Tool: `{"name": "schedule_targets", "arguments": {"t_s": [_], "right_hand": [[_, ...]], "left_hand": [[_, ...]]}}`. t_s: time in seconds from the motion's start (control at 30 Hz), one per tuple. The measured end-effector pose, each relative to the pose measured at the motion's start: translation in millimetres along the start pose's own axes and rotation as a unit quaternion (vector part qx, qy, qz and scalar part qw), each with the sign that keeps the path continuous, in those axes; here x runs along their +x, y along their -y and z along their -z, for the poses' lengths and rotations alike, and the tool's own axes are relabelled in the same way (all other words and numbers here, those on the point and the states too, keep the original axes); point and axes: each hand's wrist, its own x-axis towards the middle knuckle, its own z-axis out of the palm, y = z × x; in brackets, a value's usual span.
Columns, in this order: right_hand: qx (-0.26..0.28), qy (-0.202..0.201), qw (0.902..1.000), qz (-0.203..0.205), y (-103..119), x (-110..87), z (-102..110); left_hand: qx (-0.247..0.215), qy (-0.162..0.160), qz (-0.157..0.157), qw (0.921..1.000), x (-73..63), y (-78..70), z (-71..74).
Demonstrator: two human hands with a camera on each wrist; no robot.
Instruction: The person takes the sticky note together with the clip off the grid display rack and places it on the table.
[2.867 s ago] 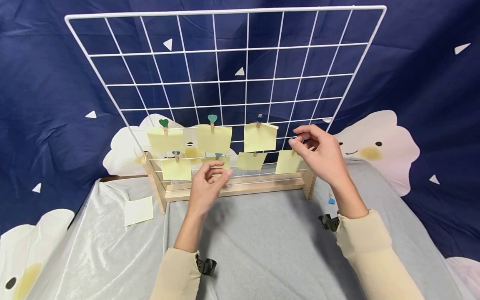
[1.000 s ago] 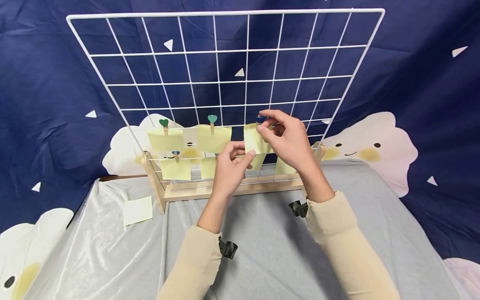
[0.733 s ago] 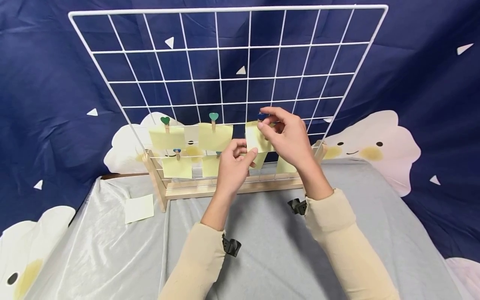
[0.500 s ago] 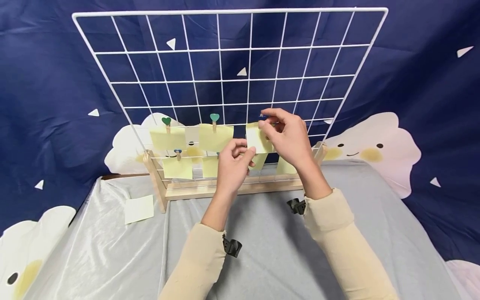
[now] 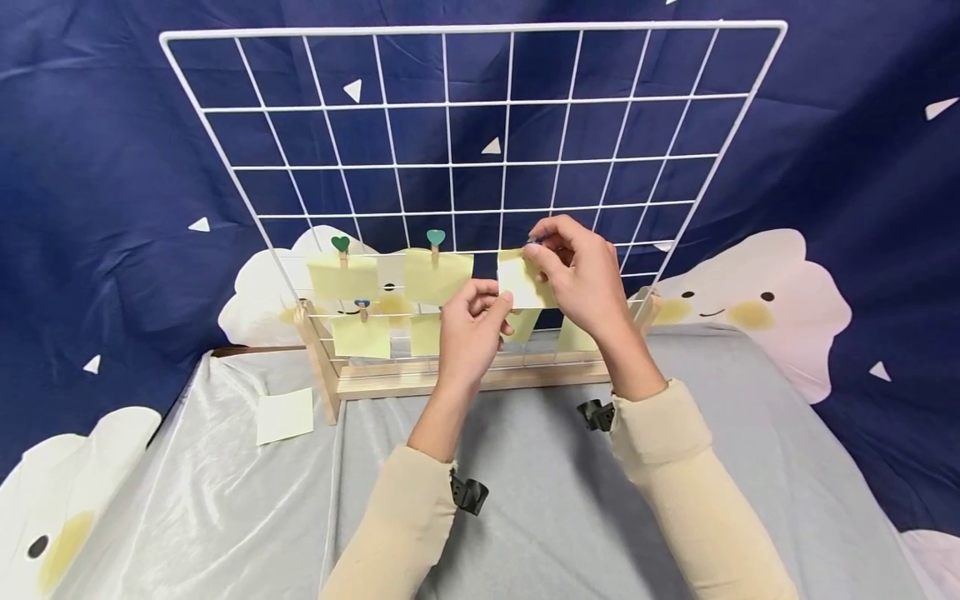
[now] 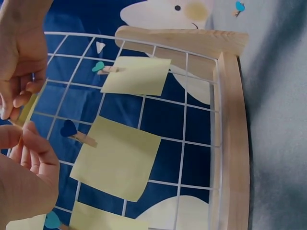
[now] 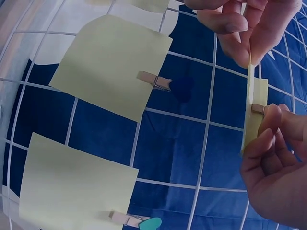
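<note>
In the head view, a pale yellow sticky note [image 5: 517, 283] at the right end of the upper row is between both hands. My left hand [image 5: 468, 329] pinches its lower left edge with thumb and fingers. At the top edge, my right hand [image 5: 581, 271] pinches a small wooden clothespin [image 7: 257, 109] with a blue top, largely covered by the fingers. The clothespin lies across the note in the right wrist view; whether it bites on the wire is hidden. Several other notes hang by heart-topped clothespins on the white wire grid [image 5: 510, 104].
A wooden stand [image 5: 375, 383] carries the leaning grid on grey cloth [image 5: 540, 483]. One loose sticky note [image 5: 285, 417] lies left of it. A blue heart clothespin [image 6: 240, 6] lies on the cloth beyond the stand. A dark blue curtain [image 5: 90, 167] hangs behind.
Both hands have come from the lower row to the upper right note. My left hand took its edge, my right hand its clothespin. The blue heart has since sunk behind the right fingers.
</note>
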Motion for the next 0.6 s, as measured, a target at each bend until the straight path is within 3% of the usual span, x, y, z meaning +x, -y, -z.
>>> {"name": "schedule_targets", "arguments": {"t_s": [0.6], "right_hand": [[0.101, -0.044, 0.9939, 0.006, -3.9, -0.1, -1.5]], "left_hand": [[0.007, -0.006, 0.005, 0.9999, -2.1, 0.6, 6.6]]}}
